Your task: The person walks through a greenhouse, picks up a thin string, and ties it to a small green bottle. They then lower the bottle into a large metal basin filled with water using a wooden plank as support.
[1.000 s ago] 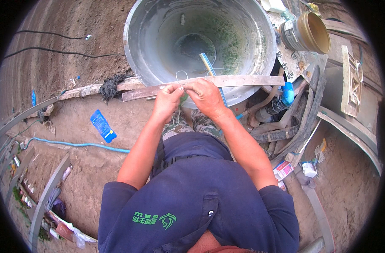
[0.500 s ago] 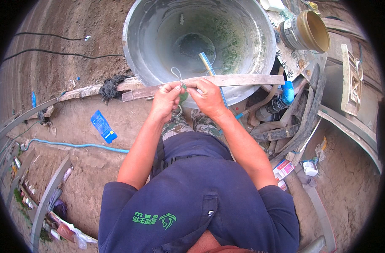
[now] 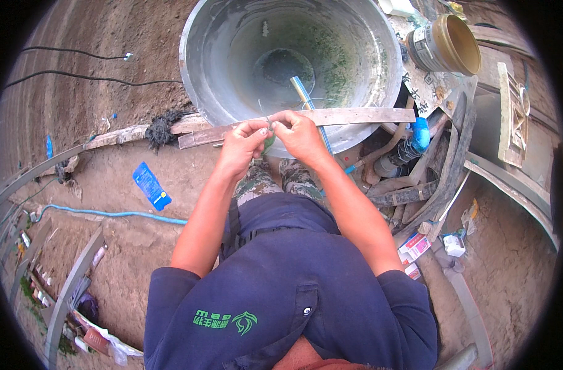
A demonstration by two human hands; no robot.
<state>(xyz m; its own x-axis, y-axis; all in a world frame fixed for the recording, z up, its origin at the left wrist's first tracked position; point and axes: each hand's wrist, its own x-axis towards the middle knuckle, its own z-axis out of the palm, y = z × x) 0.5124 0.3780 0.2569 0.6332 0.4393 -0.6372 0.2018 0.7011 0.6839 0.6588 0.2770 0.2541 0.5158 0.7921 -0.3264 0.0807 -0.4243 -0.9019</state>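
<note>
Left hand (image 3: 242, 148) and right hand (image 3: 300, 139): bare, upper centre of the frame, fingertips pinched on a thin, greyish flexible strand (image 3: 263, 111), one end rising above them. Small green item (image 3: 269, 142): just below the fingertips, partly hidden. Long, narrow, weathered wooden board (image 3: 361, 117): across the lower rim of a large, round grey tub (image 3: 201, 68), upper centre. Brown-gold cylindrical bucket (image 3: 428, 49): upper right. Flat blue rectangular packet (image 3: 151, 186): on brown soil (image 3: 118, 176), left of centre.
</note>
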